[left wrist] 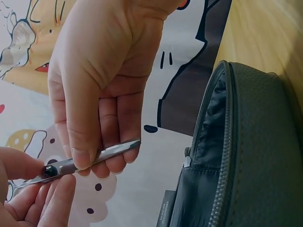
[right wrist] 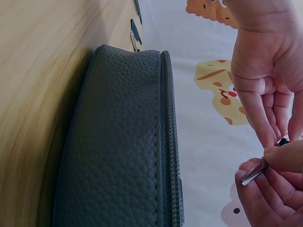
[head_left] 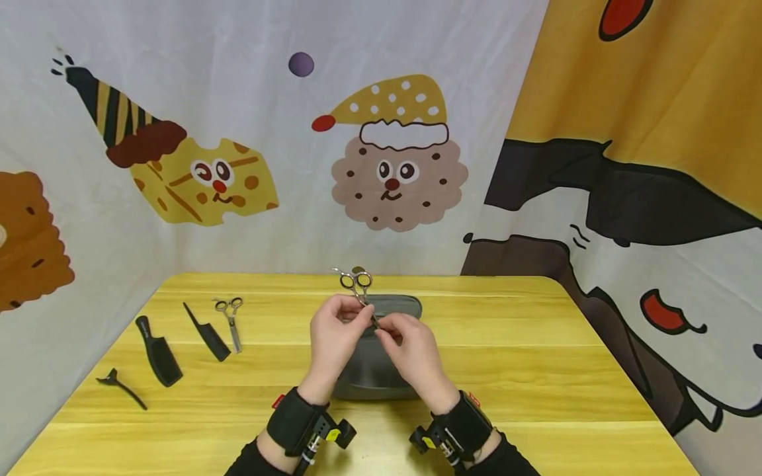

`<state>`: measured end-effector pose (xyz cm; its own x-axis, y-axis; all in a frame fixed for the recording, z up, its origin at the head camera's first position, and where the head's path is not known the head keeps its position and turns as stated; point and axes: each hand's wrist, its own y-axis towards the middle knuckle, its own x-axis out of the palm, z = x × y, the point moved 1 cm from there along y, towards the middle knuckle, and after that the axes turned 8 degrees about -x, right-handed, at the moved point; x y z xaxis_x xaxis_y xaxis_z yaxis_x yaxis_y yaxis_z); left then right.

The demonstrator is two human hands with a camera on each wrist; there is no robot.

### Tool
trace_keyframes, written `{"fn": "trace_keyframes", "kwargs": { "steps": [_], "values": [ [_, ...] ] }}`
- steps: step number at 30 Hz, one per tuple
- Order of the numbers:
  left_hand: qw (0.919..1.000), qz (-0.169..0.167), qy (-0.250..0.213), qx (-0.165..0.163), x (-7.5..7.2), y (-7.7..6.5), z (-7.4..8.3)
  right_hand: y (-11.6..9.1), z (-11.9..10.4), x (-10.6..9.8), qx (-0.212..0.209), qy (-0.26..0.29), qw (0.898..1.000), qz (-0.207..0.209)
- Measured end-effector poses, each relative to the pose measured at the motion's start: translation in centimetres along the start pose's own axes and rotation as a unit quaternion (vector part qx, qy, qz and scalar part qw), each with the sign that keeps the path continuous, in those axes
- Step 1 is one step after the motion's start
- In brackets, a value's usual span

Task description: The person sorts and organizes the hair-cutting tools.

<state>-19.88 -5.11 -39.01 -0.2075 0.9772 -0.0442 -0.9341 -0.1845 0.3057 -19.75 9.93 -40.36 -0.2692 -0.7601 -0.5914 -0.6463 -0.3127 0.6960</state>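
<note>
Cartoon-printed curtains hang behind a wood-grain table, and we place everything by the dark grey case standing on it. Farthest left of the case we see a black clip, then a broad black comb, a tail comb and, nearest of these, a second pair of scissors. Above the case, our left hand pinches the held scissors near their pivot, finger loops pointing up and away. Our right hand, just beside it, grasps the same pair by the blades, between thumb and fingers. As for progress, we judge that the case is already unzipped and four tools lie out beside it; this pair is not yet set down. Whether more remains inside the case, we cannot tell.
</note>
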Motion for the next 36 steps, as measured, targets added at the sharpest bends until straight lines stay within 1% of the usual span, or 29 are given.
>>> {"fn": "trace_keyframes", "kwargs": {
  "steps": [3, 6, 7, 9, 12, 13, 15, 19, 21, 24, 27, 29, 33, 36],
  "values": [
    [0.9999, -0.002, 0.005, -0.01, 0.0, -0.1, 0.0, -0.2, 0.1, 0.0, 0.002, -0.003, 1.0, -0.003],
    [0.9998, -0.005, 0.008, -0.018, 0.0, -0.1, -0.1, -0.3, 0.4, -0.1, 0.007, 0.006, 1.0, -0.014],
    [0.9997, -0.006, 0.007, -0.021, 0.0, -0.1, -0.1, -0.3, 0.5, -0.2, 0.011, 0.013, 1.0, -0.017],
    [0.9993, -0.016, -0.009, -0.034, 0.0, -0.1, 0.0, -0.3, 0.8, -0.4, 0.019, 0.034, 0.999, -0.026],
    [0.9974, -0.034, -0.035, -0.053, -0.3, -0.1, 0.3, -0.3, 1.1, -0.7, 0.04, 0.08, 0.995, -0.046],
    [0.9965, -0.041, -0.044, -0.058, -0.5, 0.0, 0.4, -0.3, 1.2, -0.8, 0.048, 0.097, 0.993, -0.054],
    [0.9957, -0.05, -0.043, -0.064, -0.9, 0.1, 0.6, -0.3, 1.3, -1.1, 0.066, 0.126, 0.987, -0.069],
    [0.9955, -0.063, -0.018, -0.068, -2.4, 0.9, 0.9, -0.5, 1.7, -1.7, 0.09, 0.151, 0.981, -0.083],
    [0.9945, -0.076, -0.001, -0.072, -3.2, 1.4, 1.1, -0.6, 2.0, -1.9, 0.09, 0.151, 0.981, -0.085],
    [0.991, -0.11, 0.028, -0.071, -4.4, 2.2, 1.5, -0.7, 2.3, -2.4, 0.08, 0.141, 0.983, -0.088],
    [0.9844, -0.152, 0.063, -0.063, -5.3, 2.9, 1.9, -0.7, 2.4, -2.9, 0.065, 0.116, 0.986, -0.095],
    [0.9795, -0.173, 0.085, -0.058, -5.9, 3.3, 2.4, -0.7, 2.4, -3.2, 0.057, 0.095, 0.989, -0.101],
    [0.9708, -0.199, 0.123, -0.053, -6.7, 4.1, 3.5, -0.9, 2.4, -3.6, 0.04, 0.054, 0.992, -0.104],
    [0.9644, -0.212, 0.149, -0.052, -7.0, 4.6, 4.3, -1.0, 2.3, -3.8, 0.022, 0.027, 0.994, -0.1]
  ]
}}
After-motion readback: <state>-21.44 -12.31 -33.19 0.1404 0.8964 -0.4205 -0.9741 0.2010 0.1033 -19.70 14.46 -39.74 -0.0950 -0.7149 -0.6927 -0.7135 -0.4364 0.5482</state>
